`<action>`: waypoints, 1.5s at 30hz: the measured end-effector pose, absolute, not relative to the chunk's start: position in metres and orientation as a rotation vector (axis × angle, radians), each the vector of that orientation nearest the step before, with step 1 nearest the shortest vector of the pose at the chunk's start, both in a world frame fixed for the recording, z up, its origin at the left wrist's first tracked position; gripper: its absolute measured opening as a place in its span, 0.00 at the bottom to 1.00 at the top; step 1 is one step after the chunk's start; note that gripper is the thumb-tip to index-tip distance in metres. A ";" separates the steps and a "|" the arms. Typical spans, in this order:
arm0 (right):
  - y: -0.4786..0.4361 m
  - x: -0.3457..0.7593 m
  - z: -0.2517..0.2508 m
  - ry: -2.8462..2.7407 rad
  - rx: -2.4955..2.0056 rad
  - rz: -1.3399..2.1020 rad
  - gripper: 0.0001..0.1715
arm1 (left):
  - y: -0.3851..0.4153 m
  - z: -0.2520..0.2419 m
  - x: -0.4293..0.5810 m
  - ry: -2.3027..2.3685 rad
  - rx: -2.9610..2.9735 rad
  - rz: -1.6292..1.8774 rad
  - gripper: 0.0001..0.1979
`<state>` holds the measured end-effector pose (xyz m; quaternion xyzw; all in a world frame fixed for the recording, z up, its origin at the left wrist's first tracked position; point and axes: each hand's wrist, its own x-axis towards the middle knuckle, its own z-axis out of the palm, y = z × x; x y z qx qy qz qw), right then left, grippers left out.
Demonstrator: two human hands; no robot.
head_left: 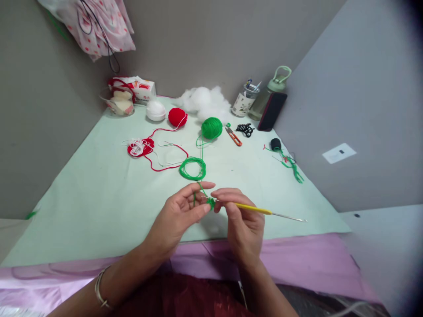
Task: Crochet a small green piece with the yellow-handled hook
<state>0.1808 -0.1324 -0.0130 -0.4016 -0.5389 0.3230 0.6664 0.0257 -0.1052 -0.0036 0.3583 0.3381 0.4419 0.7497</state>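
My right hand (243,220) is closed round a yellow-handled crochet hook (261,211), whose metal end points right. Its tip meets a small green crochet piece (210,202) pinched in my left hand (180,215). Green yarn runs from the piece over my left fingers to a loose green coil (192,168) on the pale green table (99,198), and on to a green yarn ball (212,128) farther back.
At the back lie a red yarn ball (177,117), a white ball (155,110), white stuffing (205,101), orange snips (233,136), a pen cup (245,100), a bottle (271,90) and a phone (272,111). A red-and-white piece (140,147) sits left; black thread (275,144) right.
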 end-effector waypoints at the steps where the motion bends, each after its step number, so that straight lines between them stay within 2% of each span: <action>1: -0.132 0.180 -0.013 -1.223 -0.906 0.723 0.12 | -0.105 -0.004 0.026 0.732 0.788 0.968 0.17; 4: -0.134 0.178 -0.015 -1.302 -0.945 0.644 0.13 | -0.105 -0.005 0.028 0.735 0.785 0.994 0.16; 10: -0.144 0.182 -0.022 -1.648 -1.081 0.077 0.20 | -0.103 -0.003 0.032 0.678 0.571 0.898 0.23; 16: -0.135 0.185 -0.012 -1.199 -0.976 0.587 0.12 | -0.099 -0.001 0.027 0.668 0.506 0.956 0.12; 18: -0.132 0.183 -0.011 -1.153 -0.923 0.725 0.11 | -0.100 -0.002 0.028 0.710 0.594 0.990 0.13; 28: -0.129 0.185 -0.018 -1.056 -0.873 0.932 0.09 | -0.104 -0.004 0.025 0.781 0.758 0.950 0.16; 35: -0.136 0.187 -0.013 -1.155 -0.940 0.833 0.13 | -0.104 -0.002 0.024 0.824 0.845 0.994 0.15; 41: -0.146 0.190 -0.013 -1.468 -0.985 0.484 0.15 | -0.103 0.001 0.024 0.923 1.059 1.067 0.14; 45: -0.145 0.191 -0.013 -1.639 -0.959 0.367 0.16 | -0.105 0.001 0.024 0.990 1.170 1.112 0.14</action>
